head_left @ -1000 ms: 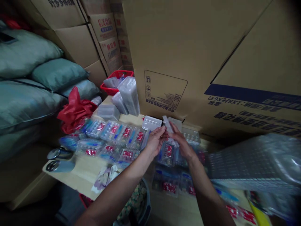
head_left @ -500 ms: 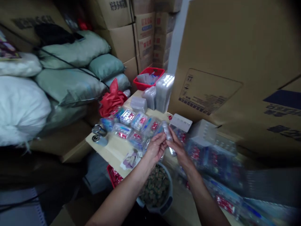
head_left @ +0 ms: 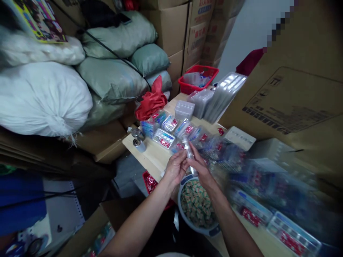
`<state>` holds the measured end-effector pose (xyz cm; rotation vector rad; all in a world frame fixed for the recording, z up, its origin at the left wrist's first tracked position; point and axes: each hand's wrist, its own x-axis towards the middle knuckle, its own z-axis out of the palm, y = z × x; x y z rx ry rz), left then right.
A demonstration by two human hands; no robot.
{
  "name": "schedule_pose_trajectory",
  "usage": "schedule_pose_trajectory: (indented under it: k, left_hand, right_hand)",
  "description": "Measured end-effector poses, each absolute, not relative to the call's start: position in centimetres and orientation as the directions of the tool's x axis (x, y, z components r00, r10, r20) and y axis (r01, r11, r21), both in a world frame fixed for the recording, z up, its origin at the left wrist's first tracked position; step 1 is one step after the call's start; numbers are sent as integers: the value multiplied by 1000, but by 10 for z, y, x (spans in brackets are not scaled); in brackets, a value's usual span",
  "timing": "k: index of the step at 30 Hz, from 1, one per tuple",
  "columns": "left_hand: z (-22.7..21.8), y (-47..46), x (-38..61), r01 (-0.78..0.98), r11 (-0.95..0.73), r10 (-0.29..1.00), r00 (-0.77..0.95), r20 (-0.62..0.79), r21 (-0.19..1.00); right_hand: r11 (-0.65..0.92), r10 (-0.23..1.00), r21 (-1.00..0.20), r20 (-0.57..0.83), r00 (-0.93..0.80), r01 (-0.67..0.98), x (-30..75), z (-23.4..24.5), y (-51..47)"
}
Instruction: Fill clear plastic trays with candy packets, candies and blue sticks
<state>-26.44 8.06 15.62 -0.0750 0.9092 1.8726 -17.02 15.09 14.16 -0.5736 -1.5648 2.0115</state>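
Observation:
My right hand (head_left: 200, 167) is closed around a thin clear plastic case (head_left: 188, 148), held on edge above the table. The fingers of my left hand (head_left: 175, 166) are pinched together at the near left side of the case; whether they grip its edge is hard to tell. What lies inside the case cannot be made out. Just below my hands is a round bucket (head_left: 180, 205) full of small tan-and-green cubes (head_left: 198, 201). Beyond them, filled clear cases (head_left: 164, 138) with red packets and blue strips lie in rows on the table (head_left: 150, 157).
Filled cases (head_left: 293, 233) spread along the right side. Clear plastic trays (head_left: 225, 94) stand stacked behind, near a red basket (head_left: 184, 87). Two cans (head_left: 139, 144) sit by the left table edge, near a red bag (head_left: 152, 101). Sacks (head_left: 112, 80) and cardboard boxes surround the table.
My view has swung left and down, so the table and bucket appear farther right. Both hands stay together at the clear case, which has hardly shifted in view.

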Motion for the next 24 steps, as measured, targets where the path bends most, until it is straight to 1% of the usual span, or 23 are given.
schedule_pose_trajectory:
  k: [5,11,14,20,22,24]
  left_hand:
    - [154,64,-286,-816,-169,737,-477,-479,552]
    - [155,54,-301,-832,-157,722,-465,-513,532]
    - [152,50,-304,-829,-127,714,-457,-530,545]
    - [138,46,-297,-856,-112,711,-424,-561,505]
    - [137,46,-293,-849,-95,706,-425,-567,519]
    - [138,46,-291,-825,-72,699,-442,-562,560]
  right_hand:
    - [-314,615,-937,-75,-785,-156,-196,137,127]
    - [-388,641,-906,-131,-757,-172,-216,126,110]
    - [-398,649,-903,-154,-746,-160,-218,121,104]
    - [-408,670,-899,-176,-721,-160,-212,114,94]
    - [-394,680,-909,-190,-709,-134,-209,110,91]
    - [-364,692,-925,-188,-697,-112,-206,107,90]
